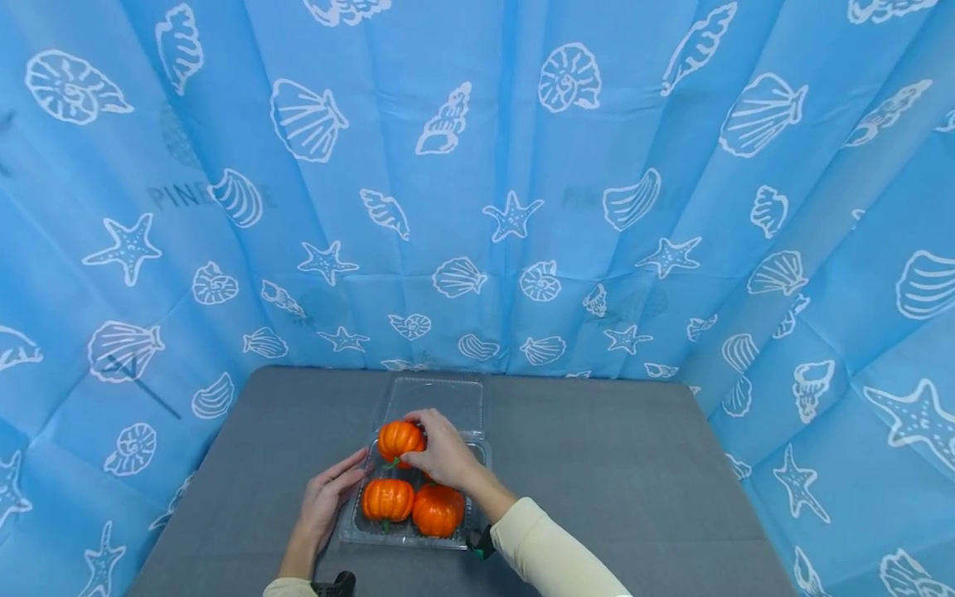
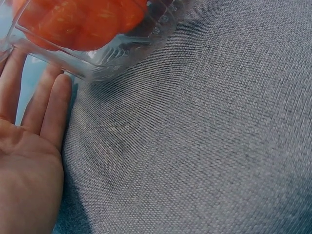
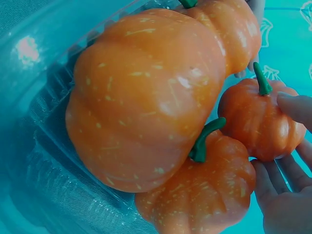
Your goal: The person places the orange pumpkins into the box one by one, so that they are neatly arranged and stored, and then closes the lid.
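A small orange toy pumpkin with a green stem is pinched between the thumb and fingers of my right hand, at the back left of a clear plastic clamshell box. In the right wrist view the held pumpkin is beside the other pumpkins. Two more pumpkins, a left one and a right one, sit in the front of the box. Another pumpkin is mostly hidden under my right hand in the head view. My left hand touches the box's left side with extended fingers.
The box's transparent lid lies folded back behind it. A grey cloth-covered table extends around the box. Beyond its back edge hangs a blue curtain with white shell drawings.
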Motion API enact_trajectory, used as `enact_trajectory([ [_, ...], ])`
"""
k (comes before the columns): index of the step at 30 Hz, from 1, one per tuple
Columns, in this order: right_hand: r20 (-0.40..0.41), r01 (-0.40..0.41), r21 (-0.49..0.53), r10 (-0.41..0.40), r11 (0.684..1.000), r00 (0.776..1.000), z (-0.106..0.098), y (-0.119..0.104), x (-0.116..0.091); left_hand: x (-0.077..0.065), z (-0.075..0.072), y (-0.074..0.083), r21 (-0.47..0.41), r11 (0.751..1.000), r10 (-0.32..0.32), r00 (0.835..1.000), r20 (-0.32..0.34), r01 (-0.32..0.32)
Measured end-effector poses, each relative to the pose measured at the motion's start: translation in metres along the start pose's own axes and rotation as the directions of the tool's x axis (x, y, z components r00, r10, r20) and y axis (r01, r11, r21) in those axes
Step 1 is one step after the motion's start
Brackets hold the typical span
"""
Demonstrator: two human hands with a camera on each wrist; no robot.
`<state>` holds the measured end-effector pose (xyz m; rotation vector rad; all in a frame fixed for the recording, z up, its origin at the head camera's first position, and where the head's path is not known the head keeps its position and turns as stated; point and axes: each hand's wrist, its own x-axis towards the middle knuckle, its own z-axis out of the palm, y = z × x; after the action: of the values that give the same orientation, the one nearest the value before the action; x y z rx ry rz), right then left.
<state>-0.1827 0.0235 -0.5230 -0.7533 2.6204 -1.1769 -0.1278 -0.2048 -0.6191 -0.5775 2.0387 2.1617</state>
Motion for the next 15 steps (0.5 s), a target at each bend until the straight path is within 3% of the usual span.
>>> enact_trajectory([
  [8,0.029,0.000,-0.061,0.002,0.998,1.000,0.0007,-0.0018,-0.0028,-0.0010,-0.0004,0.0011,0.002,1.000,-0.005,1.000,0.003,0.005],
  [15,0.050,0.054,-0.160,-0.047,0.986,0.998,0.0082,-0.0007,-0.0035,-0.0011,-0.0004,0.0008,0.016,1.000,-0.007,1.000,-0.005,0.008],
])
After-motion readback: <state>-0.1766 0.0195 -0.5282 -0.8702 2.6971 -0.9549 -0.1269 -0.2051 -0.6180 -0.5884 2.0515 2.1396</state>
